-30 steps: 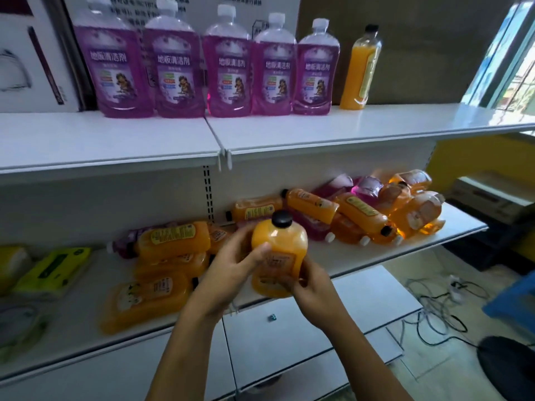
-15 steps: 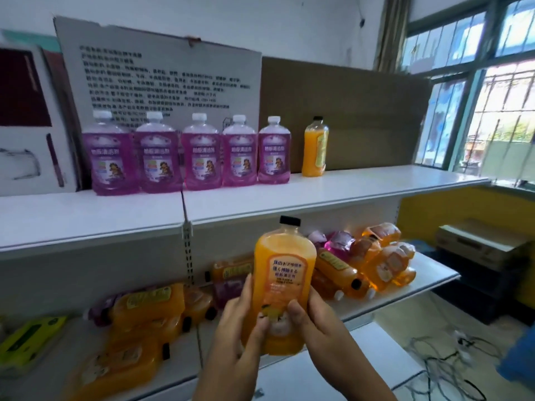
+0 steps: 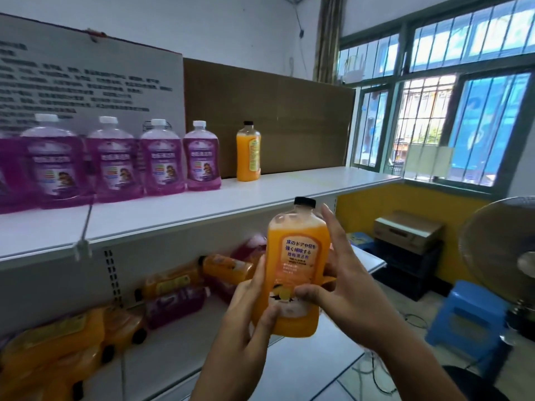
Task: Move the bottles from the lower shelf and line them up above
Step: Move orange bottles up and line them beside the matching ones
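**Orange bottle lifted toward the upper shelf**

On the upper shelf [image 3: 260, 195] the purple bottles [image 3: 157, 160] stand in a row, one orange bottle [image 3: 248, 151] just beside them; the lower shelf [image 3: 179, 342] holds many lying bottles. The left hand [image 3: 246, 322] and right hand [image 3: 344, 299] both grip the held bottle [image 3: 295, 264]; a second ago it was low by the lower shelf, now it is upright near the upper edge; I judge placing comes next.

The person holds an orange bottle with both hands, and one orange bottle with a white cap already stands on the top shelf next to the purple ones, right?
Almost. The head view shows the standing orange bottle has a black cap, not white.
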The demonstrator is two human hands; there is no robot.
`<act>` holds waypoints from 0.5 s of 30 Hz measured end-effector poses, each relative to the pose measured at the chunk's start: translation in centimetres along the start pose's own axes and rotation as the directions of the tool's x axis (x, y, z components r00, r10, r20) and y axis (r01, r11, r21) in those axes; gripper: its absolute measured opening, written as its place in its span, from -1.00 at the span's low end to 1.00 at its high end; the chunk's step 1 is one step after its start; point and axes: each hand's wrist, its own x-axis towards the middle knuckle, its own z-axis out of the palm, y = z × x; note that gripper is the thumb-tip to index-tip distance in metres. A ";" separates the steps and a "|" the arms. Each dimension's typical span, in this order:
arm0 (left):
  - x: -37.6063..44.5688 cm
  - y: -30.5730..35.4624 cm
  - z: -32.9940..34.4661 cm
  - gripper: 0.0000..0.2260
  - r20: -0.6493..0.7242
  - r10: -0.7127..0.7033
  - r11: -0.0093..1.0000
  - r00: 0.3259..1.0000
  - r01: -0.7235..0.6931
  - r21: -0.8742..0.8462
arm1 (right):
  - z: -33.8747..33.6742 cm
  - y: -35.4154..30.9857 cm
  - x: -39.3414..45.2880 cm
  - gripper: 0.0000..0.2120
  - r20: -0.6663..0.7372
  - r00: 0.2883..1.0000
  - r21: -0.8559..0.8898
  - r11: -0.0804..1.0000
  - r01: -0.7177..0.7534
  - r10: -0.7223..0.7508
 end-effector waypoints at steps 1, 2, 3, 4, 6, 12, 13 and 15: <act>0.5 -0.1 0.2 -0.38 0.055 -0.002 1.000 0.999 0.003 -0.008 | -0.7 0.2 0.3 -0.01 -0.005 1.000 -0.021 1.000 0.017 -0.017; 1.1 0.0 0.3 -0.31 0.099 -0.003 1.000 0.995 0.004 -0.007 | -1.3 0.3 0.6 -0.03 -0.016 0.999 -0.046 0.998 0.033 -0.034; 1.7 0.1 0.6 -0.25 0.131 0.004 1.000 0.991 -0.005 0.005 | -1.9 0.4 1.0 -0.05 -0.033 0.998 -0.079 0.996 0.050 -0.052; 2.4 0.2 0.9 -0.21 0.149 0.017 1.000 0.989 -0.021 0.023 | -2.4 0.5 1.3 -0.07 -0.050 0.996 -0.112 0.991 0.068 -0.074; 4.2 0.0 1.6 -0.20 0.169 0.062 0.997 0.984 -0.068 0.034 | -3.5 0.9 2.1 -0.07 -0.075 0.992 -0.157 0.984 0.088 -0.100; 11.5 0.0 3.0 -0.21 0.202 0.175 0.958 0.964 -0.214 0.190 | -7.7 2.2 6.9 -0.03 -0.105 0.987 -0.139 0.985 0.106 -0.121; 13.0 0.0 3.1 -0.20 0.205 0.182 0.949 0.962 -0.227 0.221 | -8.4 2.5 8.4 -0.03 -0.099 0.986 -0.141 0.983 0.118 -0.133; 15.9 -0.3 2.9 -0.14 0.194 0.181 0.925 0.964 -0.234 0.300 | -9.4 3.2 11.5 -0.01 -0.090 0.981 -0.165 0.974 0.154 -0.170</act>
